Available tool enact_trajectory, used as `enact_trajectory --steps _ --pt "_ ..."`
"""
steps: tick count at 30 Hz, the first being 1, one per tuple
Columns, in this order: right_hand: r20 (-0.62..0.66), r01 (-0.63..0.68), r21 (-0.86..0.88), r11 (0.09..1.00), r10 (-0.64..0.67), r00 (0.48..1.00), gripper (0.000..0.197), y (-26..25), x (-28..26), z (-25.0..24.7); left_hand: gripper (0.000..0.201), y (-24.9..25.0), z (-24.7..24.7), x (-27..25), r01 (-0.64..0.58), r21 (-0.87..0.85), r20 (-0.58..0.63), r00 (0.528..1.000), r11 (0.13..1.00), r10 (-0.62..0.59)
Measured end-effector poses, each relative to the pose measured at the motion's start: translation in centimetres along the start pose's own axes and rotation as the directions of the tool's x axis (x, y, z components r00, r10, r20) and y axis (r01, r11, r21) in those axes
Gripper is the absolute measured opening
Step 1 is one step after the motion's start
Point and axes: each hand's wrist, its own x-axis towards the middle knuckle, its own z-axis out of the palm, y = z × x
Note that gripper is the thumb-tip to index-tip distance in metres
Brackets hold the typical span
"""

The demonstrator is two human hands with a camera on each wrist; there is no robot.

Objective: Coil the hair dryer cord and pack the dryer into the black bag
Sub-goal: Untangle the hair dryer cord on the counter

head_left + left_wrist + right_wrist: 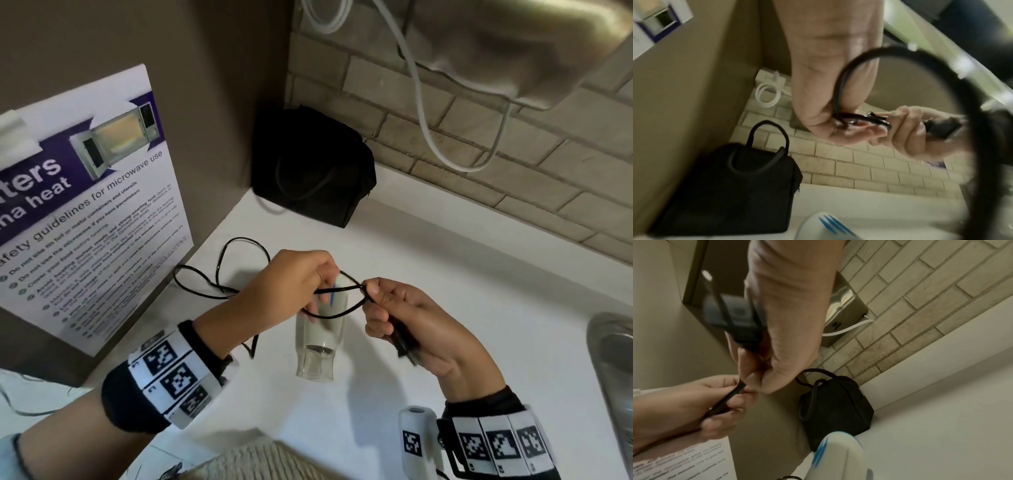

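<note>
A loop of black cord (337,303) hangs between my two hands above the white counter. My left hand (323,282) pinches one end of the loop. My right hand (371,295) grips the other end together with the black plug (406,344). Under the hands the white hair dryer (320,342) lies on the counter, with blue marks near its far end. More cord (219,270) trails loose to the left. The black bag (313,168) stands in the far corner, handles up. In the left wrist view a blurred cord loop (941,81) arcs beside the left hand (840,120).
A microwave safety poster (85,205) leans on the left wall. On the brick wall a steel hand dryer (513,44) hangs with a white cable (424,113) below it. A metal sink (613,359) sits at the right edge of the counter (462,274).
</note>
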Motion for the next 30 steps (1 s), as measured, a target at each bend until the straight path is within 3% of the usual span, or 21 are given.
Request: enact_trajectory --steps 2,5,10,14,17,21,26,30 --pt "-0.027 0.014 -0.027 1.000 -0.015 1.000 0.018 0.0 0.0 -0.2 0.024 -0.2 0.0 0.1 0.095 -0.144 -0.082 0.991 0.985 -0.108" --pt "-0.049 0.015 -0.016 1.000 -0.016 0.999 0.011 0.4 0.1 -0.3 0.028 -0.7 0.4 0.2 0.147 -0.173 -0.103 0.981 0.974 -0.166" --pt "-0.080 0.071 0.179 0.981 -0.057 0.995 0.034 0.4 -0.2 -1.7 0.026 -1.3 -0.3 -0.1 0.060 -0.003 -0.196 0.979 0.998 -0.060" --pt "-0.019 0.104 0.289 0.952 -0.103 0.995 0.037 0.2 -1.2 -2.6 0.025 -1.5 -0.9 -0.2 0.055 0.071 -0.240 0.970 0.996 -0.036" --pt "0.049 0.084 0.264 0.961 -0.101 0.994 0.035 0.6 -1.5 -2.5 0.024 -1.3 -0.7 -0.1 0.032 0.060 -0.263 0.965 0.998 -0.015" --pt "0.134 0.054 0.180 0.982 -0.079 0.988 0.055 1.2 -1.3 -1.8 0.022 -0.9 -0.4 0.1 0.013 0.046 -0.227 0.974 0.999 -0.003" --pt "0.125 0.025 0.212 0.977 -0.053 0.991 0.041 2.4 0.0 0.4 0.022 -0.8 0.2 0.1 0.027 0.021 -0.154 0.988 0.999 -0.024" --pt "-0.032 0.119 0.230 0.966 -0.115 0.993 0.017 2.2 0.5 0.9 0.026 -1.0 -0.5 0.1 0.065 -0.044 -0.136 0.988 0.997 -0.070"
